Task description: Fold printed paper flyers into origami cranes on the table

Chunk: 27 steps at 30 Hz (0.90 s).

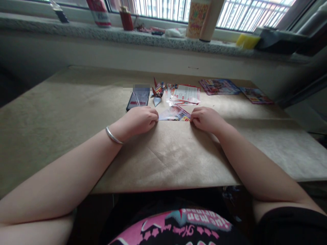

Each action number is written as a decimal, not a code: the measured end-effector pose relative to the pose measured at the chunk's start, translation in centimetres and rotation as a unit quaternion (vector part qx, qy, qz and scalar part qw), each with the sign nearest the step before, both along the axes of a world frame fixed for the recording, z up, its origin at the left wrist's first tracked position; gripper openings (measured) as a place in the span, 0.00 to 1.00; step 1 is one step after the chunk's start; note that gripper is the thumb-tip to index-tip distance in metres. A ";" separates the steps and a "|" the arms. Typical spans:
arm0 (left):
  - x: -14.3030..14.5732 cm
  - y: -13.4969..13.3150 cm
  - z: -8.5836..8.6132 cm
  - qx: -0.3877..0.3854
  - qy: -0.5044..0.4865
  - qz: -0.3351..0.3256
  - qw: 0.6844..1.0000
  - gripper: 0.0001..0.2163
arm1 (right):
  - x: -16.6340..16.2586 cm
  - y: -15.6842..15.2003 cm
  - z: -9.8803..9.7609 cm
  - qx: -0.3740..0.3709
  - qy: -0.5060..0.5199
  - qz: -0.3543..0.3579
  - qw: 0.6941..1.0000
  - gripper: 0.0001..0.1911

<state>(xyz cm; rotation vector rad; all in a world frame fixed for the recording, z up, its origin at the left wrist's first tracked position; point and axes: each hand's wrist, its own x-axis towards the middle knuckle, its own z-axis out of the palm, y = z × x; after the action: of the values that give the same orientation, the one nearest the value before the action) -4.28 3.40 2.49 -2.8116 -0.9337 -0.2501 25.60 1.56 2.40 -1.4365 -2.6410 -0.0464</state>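
A colourful printed sheet of paper [175,113] lies on the table between my hands, with a straight edge toward me. My left hand [145,117] is closed on its left end, fingers curled at the corner. At the opposite end, my right hand [206,119] pinches the right corner. Just beyond my left hand lies a dark smartphone [139,97]. Beside the phone stands a folded paper figure [158,91] with pointed tips. Behind the sheet, a loose stack of printed papers [186,94] has a white, red-edged one on top. The fingertips are partly hidden from view.
Two piles of colourful leaflets lie at the back right, one larger [219,86] and one smaller [256,95]. The beige table [63,136] meets a wall under a stone windowsill [153,40]. On the sill are a red lighter [126,18], a patterned cup [197,18] and a yellow item [247,41].
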 end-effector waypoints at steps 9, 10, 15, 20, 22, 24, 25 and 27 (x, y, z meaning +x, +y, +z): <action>-0.6 -0.3 1.3 -0.028 0.039 0.046 0.998 0.18 | 0.5 -0.3 0.4 0.016 -0.035 -0.006 0.999 0.15; -0.7 -0.3 1.4 -0.034 0.039 0.047 0.998 0.18 | 0.5 -0.3 0.5 0.016 -0.040 -0.007 0.999 0.15; -1.2 0.0 1.3 -0.037 0.048 0.049 0.997 0.17 | 1.1 -0.4 0.6 0.004 -0.038 0.001 0.999 0.15; -0.6 -0.1 0.6 -0.017 0.032 0.084 0.996 0.16 | 1.3 0.0 -0.2 0.008 0.009 -0.052 0.999 0.14; -0.2 -0.1 0.0 -0.016 -0.009 0.098 0.995 0.16 | 0.9 0.1 -0.7 0.019 0.051 -0.085 0.995 0.15; 0.2 -0.1 -0.8 -0.031 -0.039 0.087 0.995 0.19 | 0.4 0.2 -1.3 0.030 0.075 -0.080 0.994 0.18; 0.4 -0.1 -1.2 -0.035 -0.048 0.088 0.994 0.21 | 0.2 0.3 -1.5 0.029 0.074 -0.070 0.994 0.21; 0.7 -0.2 -1.9 -0.041 -0.059 0.107 0.992 0.25 | -0.2 0.5 -2.0 0.022 0.080 -0.065 0.994 0.24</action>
<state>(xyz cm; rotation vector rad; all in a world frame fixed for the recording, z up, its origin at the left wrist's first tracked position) -3.55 3.23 0.64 -2.7650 -1.2886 -0.3594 25.39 2.02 0.38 -1.5283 -2.4035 -0.0024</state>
